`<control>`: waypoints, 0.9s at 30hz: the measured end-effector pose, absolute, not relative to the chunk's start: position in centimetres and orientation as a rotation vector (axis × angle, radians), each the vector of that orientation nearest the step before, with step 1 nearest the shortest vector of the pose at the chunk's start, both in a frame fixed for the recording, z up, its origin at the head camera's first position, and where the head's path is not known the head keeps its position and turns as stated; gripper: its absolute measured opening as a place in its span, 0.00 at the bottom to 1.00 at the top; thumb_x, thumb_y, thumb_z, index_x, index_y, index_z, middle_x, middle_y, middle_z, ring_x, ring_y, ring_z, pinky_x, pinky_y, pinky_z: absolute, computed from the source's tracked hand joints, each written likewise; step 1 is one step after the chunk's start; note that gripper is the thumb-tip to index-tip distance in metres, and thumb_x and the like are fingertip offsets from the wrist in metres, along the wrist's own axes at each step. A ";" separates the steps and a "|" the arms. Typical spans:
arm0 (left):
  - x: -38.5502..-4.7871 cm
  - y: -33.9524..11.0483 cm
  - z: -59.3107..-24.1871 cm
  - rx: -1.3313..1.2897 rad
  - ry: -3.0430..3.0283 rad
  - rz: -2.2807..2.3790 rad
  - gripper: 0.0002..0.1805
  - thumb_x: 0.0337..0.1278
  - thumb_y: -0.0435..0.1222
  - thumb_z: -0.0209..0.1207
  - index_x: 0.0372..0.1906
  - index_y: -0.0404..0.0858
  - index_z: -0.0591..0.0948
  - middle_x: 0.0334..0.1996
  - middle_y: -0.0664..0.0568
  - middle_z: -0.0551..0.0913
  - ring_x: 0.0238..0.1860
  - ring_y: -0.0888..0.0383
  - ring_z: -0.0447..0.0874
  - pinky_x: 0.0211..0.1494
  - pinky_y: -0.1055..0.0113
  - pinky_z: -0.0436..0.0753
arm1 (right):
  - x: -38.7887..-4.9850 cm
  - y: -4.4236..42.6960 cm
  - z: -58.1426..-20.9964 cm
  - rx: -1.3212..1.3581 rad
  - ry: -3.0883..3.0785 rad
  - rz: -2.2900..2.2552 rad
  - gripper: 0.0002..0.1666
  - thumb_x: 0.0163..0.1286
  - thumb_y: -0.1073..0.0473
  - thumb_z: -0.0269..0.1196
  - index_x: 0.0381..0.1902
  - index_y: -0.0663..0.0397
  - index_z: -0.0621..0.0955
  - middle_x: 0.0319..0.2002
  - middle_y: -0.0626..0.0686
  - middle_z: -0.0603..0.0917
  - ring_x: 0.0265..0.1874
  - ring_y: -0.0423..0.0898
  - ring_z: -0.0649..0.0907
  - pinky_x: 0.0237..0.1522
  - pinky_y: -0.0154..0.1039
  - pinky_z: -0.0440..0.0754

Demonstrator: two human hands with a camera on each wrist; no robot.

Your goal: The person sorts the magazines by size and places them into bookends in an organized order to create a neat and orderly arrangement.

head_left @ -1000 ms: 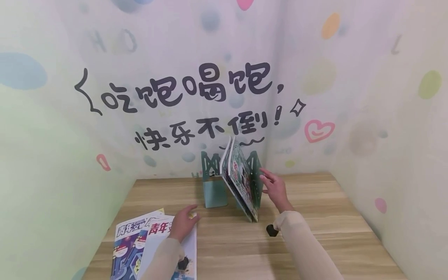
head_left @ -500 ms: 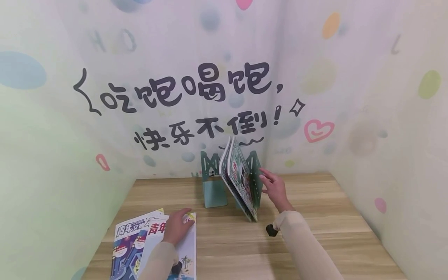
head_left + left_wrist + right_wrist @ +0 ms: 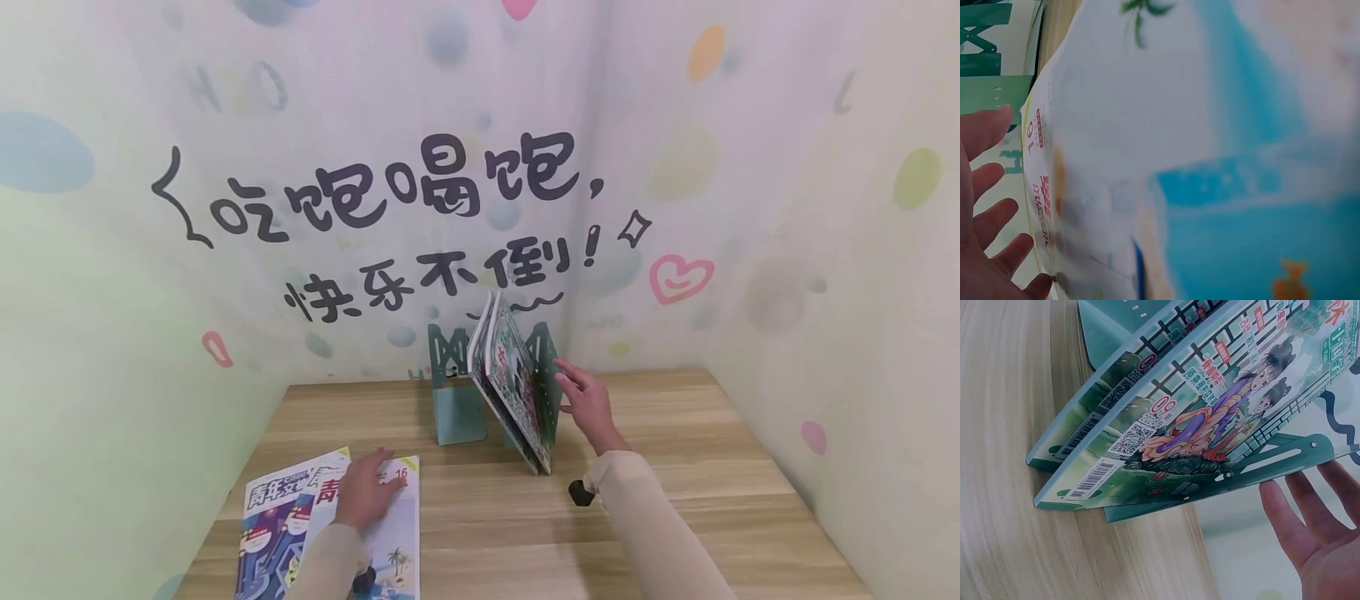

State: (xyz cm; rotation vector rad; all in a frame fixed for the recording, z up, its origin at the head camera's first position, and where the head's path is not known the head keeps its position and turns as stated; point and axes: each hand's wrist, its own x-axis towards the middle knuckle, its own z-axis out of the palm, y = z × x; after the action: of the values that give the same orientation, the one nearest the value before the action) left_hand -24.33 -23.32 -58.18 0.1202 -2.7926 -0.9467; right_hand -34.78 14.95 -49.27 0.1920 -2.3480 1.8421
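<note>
My left hand (image 3: pixel 367 492) lies over the upper part of a pale magazine (image 3: pixel 397 529) with a palm tree on its cover, fingers spread; the left wrist view shows its fingertips by the magazine's top edge, though contact is hard to tell. This magazine partly overlaps a purple magazine (image 3: pixel 258 546). With extended fingers, my right hand (image 3: pixel 592 412) touches the outer side of the right end plate (image 3: pixel 1147 512) of a green expandable bookend (image 3: pixel 459 417). Two magazines (image 3: pixel 1210 419) with illustrated covers stand tilted inside it, leaning apart from its left end plate.
The wooden table (image 3: pixel 675 500) meets a printed back wall (image 3: pixel 360 100) just behind the bookend. Pale walls also rise at the left and right. A black wrist device (image 3: pixel 581 493) is on the right sleeve.
My left hand has slid left across the top of the pale magazine, uncovering its number and palm tree. The right hand stays at the bookend's plate. The standing magazines have not moved.
</note>
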 end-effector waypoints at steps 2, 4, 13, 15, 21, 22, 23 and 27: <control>-24.3 -23.5 -58.3 0.107 -2.794 -0.920 0.30 0.50 0.41 0.69 0.61 0.41 0.78 0.63 0.40 0.74 0.64 0.38 0.67 0.66 0.38 0.62 | -34.8 14.9 -49.2 0.195 -2.346 1.843 0.24 0.73 0.51 0.58 0.64 0.50 0.77 0.64 0.57 0.74 0.58 0.58 0.77 0.39 0.48 0.86; -24.2 -23.7 -58.4 0.102 -2.793 -0.901 0.30 0.50 0.42 0.68 0.61 0.41 0.78 0.63 0.40 0.74 0.64 0.37 0.66 0.66 0.37 0.60 | -34.7 14.8 -49.2 0.199 -2.345 1.845 0.24 0.73 0.50 0.58 0.64 0.50 0.77 0.64 0.57 0.74 0.58 0.58 0.77 0.39 0.48 0.86; -23.8 -24.5 -58.6 0.095 -2.848 -0.799 0.33 0.48 0.45 0.69 0.61 0.39 0.78 0.65 0.35 0.70 0.66 0.33 0.62 0.67 0.36 0.51 | -34.9 14.9 -49.4 0.212 -2.343 1.838 0.25 0.73 0.50 0.58 0.65 0.51 0.76 0.65 0.57 0.74 0.58 0.58 0.77 0.39 0.48 0.86; -23.9 -24.7 -58.7 0.115 -2.875 -0.797 0.34 0.48 0.46 0.69 0.62 0.40 0.77 0.67 0.35 0.67 0.67 0.32 0.58 0.67 0.33 0.48 | -34.8 14.9 -49.4 0.210 -2.344 1.838 0.25 0.73 0.50 0.58 0.65 0.51 0.76 0.65 0.57 0.74 0.58 0.58 0.77 0.39 0.47 0.86; -24.0 -25.2 -59.1 0.170 -2.948 -0.732 0.38 0.46 0.49 0.69 0.65 0.44 0.74 0.71 0.35 0.61 0.70 0.31 0.51 0.62 0.24 0.38 | -34.8 14.9 -49.4 0.205 -2.344 1.842 0.25 0.73 0.50 0.58 0.65 0.51 0.76 0.65 0.58 0.74 0.58 0.59 0.77 0.39 0.47 0.86; -24.0 -25.3 -59.2 0.175 -2.956 -0.715 0.38 0.45 0.49 0.69 0.65 0.45 0.74 0.71 0.35 0.60 0.69 0.30 0.50 0.62 0.23 0.38 | -34.8 14.9 -49.4 0.203 -2.346 1.841 0.25 0.73 0.50 0.58 0.65 0.50 0.76 0.65 0.58 0.74 0.58 0.59 0.77 0.39 0.47 0.86; -24.0 -25.4 -59.3 0.183 -2.961 -0.704 0.39 0.44 0.50 0.69 0.65 0.45 0.74 0.71 0.35 0.60 0.69 0.30 0.50 0.61 0.22 0.37 | -34.8 14.9 -49.4 0.201 -2.347 1.841 0.24 0.73 0.51 0.57 0.65 0.50 0.76 0.65 0.57 0.73 0.58 0.59 0.77 0.39 0.47 0.86; -23.9 -25.4 -59.1 0.215 -2.981 -0.674 0.40 0.43 0.50 0.71 0.65 0.45 0.74 0.71 0.34 0.60 0.69 0.28 0.49 0.60 0.21 0.36 | -34.9 14.9 -49.4 0.186 -2.356 1.839 0.23 0.74 0.52 0.57 0.64 0.47 0.77 0.65 0.57 0.73 0.58 0.58 0.77 0.40 0.48 0.86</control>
State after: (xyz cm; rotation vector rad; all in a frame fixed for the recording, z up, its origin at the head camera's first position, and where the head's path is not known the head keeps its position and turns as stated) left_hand -23.87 -25.38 -59.09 0.2155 -2.9806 -0.6740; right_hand -34.86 14.89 -49.36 0.1856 -2.3558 1.8385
